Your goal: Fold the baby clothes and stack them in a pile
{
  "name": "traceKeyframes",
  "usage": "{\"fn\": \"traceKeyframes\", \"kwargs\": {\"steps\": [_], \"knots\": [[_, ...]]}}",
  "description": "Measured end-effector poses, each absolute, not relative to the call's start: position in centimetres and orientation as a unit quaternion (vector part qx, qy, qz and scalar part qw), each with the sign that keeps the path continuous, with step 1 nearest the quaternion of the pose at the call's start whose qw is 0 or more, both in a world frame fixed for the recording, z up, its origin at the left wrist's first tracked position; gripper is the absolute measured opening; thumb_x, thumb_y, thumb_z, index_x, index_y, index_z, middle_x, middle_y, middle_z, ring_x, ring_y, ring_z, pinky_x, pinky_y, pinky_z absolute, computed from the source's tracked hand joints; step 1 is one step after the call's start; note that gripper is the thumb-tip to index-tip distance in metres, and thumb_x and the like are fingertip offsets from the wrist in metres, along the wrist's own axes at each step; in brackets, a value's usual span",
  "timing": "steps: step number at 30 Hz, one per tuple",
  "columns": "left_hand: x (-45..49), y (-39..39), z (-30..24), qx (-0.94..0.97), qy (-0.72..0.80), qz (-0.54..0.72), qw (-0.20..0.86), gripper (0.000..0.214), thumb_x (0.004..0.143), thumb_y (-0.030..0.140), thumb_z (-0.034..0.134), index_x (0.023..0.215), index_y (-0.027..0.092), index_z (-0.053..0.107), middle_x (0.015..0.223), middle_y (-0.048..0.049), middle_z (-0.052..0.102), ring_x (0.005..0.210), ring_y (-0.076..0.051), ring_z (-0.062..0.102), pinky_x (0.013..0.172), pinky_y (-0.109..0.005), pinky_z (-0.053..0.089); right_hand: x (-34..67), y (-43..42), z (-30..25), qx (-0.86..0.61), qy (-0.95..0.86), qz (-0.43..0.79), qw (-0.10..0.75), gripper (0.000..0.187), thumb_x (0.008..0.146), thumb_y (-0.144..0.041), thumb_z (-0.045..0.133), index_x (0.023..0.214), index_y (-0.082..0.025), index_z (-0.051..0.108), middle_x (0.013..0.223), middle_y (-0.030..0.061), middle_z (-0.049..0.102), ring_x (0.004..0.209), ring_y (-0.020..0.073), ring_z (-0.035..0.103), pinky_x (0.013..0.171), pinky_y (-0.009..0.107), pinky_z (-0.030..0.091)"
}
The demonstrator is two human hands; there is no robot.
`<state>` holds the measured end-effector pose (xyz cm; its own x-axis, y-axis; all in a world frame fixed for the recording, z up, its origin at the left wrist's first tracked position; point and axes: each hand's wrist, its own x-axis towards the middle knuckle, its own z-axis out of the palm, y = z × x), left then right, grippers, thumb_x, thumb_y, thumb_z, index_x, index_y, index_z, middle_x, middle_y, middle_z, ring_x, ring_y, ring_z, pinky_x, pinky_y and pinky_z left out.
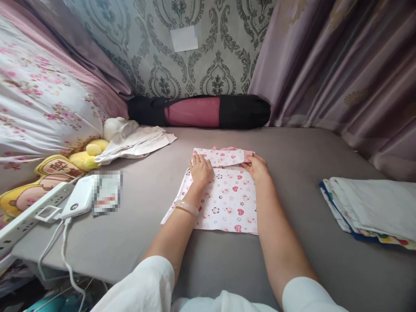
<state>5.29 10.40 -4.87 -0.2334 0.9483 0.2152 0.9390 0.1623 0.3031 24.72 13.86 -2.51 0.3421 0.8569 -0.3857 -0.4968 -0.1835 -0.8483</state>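
A white garment with pink hearts and flowers (227,199) lies flat on the grey bed sheet (292,147), its far edge folded over into a band. My left hand (200,169) rests flat on the cloth just below the band's left end, fingers spread. My right hand (256,166) pinches the folded band at its right end, near a pink trim. A pale bangle sits on my left wrist.
A stack of folded cloths (370,208) lies at the right. White clothes (139,143) and yellow plush toys (84,158) sit at the left, with a power strip (29,216), a white power bank (79,197) and cables. A black-and-pink roll (198,111) lies against the wall.
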Motion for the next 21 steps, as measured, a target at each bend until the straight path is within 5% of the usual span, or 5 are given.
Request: {"fn": "traceKeyframes", "kwargs": {"steps": [6,12,21], "knots": [[5.0,10.5,-5.2,0.616,0.766,0.184,-0.002,0.056,0.098,0.034,0.023,0.141,0.005,0.044,0.153,-0.0177,0.039,0.145,-0.029,0.030,0.118,-0.053,0.021,25.2,14.3,-3.2,-0.626,-0.224,0.439,0.605,0.043,0.069,0.007,0.053,0.106,-0.012,0.063,0.080,0.0004,0.067,0.070,0.0131,0.067,0.068,0.027,0.059],[5.9,10.9,-4.3,0.644,0.742,0.184,-0.014,0.056,0.098,0.034,0.025,0.143,0.005,0.042,0.155,-0.0181,0.036,0.147,-0.030,0.025,0.119,-0.055,0.016,24.4,13.4,-2.7,-0.729,-0.485,0.144,0.461,0.042,0.086,-0.008,0.044,0.125,-0.007,0.059,0.126,0.0191,0.062,0.120,0.0248,0.056,0.106,0.038,0.041],[8.3,12.6,-4.3,0.759,0.639,0.125,0.005,0.053,0.099,0.032,0.025,0.146,0.015,0.041,0.158,-0.0118,0.032,0.147,-0.028,0.025,0.119,-0.054,0.017,19.8,11.2,-3.3,-0.618,-0.761,0.080,0.179,0.049,0.100,-0.028,0.028,0.147,-0.021,0.044,0.159,0.0048,0.031,0.148,0.0233,0.018,0.119,0.052,0.010]]}}
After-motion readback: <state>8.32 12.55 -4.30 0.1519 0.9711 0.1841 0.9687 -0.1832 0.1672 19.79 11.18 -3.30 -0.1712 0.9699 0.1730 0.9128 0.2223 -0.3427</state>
